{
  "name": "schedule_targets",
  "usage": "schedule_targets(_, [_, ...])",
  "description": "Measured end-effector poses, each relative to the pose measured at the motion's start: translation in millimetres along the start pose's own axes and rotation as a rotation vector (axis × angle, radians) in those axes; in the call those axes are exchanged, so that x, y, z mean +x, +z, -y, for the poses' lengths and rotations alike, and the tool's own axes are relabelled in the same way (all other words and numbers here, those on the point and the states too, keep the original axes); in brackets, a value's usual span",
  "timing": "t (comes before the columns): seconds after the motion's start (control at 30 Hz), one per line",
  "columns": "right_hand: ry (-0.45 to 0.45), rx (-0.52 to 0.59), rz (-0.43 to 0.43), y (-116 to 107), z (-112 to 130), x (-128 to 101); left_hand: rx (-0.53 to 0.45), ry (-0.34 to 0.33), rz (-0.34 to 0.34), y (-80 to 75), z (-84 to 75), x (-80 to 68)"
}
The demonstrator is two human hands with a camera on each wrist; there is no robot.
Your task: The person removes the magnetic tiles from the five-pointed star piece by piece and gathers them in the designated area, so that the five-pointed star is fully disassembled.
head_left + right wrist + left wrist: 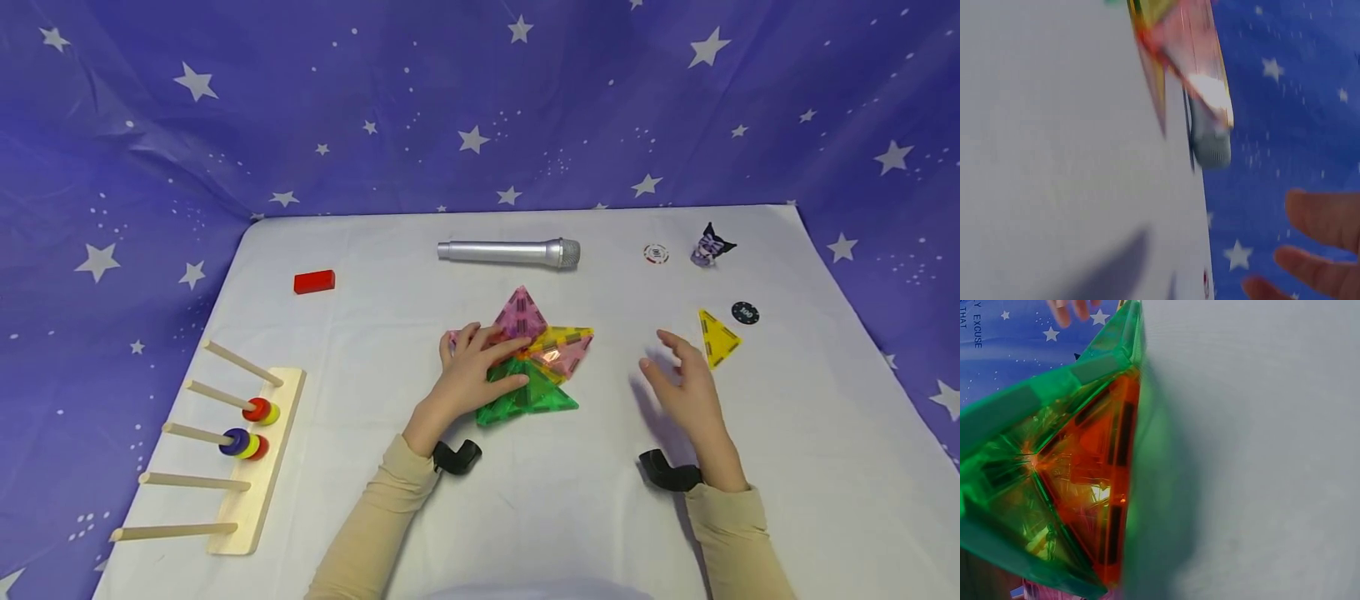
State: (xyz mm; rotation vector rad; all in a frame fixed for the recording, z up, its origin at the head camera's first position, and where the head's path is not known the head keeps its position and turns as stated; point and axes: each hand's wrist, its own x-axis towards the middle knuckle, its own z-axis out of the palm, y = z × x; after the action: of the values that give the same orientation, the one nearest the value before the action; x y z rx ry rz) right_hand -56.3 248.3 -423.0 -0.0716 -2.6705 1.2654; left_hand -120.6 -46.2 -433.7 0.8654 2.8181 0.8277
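My left hand (471, 371) rests on a build of see-through magnetic tiles, its index finger and thumb stretched over the middle. A pink triangle (521, 315) points away at the back, yellow and pink tiles (562, 354) jut right, and green triangles (528, 396) stand at the front. Close up in the left wrist view, an orange tile (1100, 462) sits between green ones. My right hand (692, 392) is held over the table with fingers apart and nothing in it. Nearest to it lies a loose yellow triangle tile (718, 337).
A silver microphone (506, 252) lies behind the build. Back right are a red-and-white chip (656, 253), a black chip (746, 313) and a small figure (709, 247). A red block (314, 282) lies back left; a wooden peg stand (258, 492) with coloured rings is at left.
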Motion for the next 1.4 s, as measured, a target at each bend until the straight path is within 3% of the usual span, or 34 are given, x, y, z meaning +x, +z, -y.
schedule_targets(0.13, [-0.107,0.029,0.143,24,17,-9,0.004,0.008,-0.001,0.1,-1.5,1.8])
schedule_targets(0.23, [-0.164,-0.012,0.219,42,30,-17,0.015,0.014,-0.003,0.1,-2.8,2.8])
schedule_targets(0.5, [-0.216,-0.159,0.278,70,46,-28,0.032,0.013,-0.008,2.0,-5.0,3.4])
schedule_targets(0.8, [-0.207,0.111,0.379,70,29,-25,0.034,0.001,-0.010,2.9,-4.0,1.3])
schedule_targets(1.13, [-0.159,0.277,0.454,71,17,-20,0.018,0.008,0.018,0.2,1.0,0.6])
schedule_targets(1.4, [-0.116,0.323,0.505,68,13,-16,0.035,0.033,0.041,-1.2,6.9,0.5])
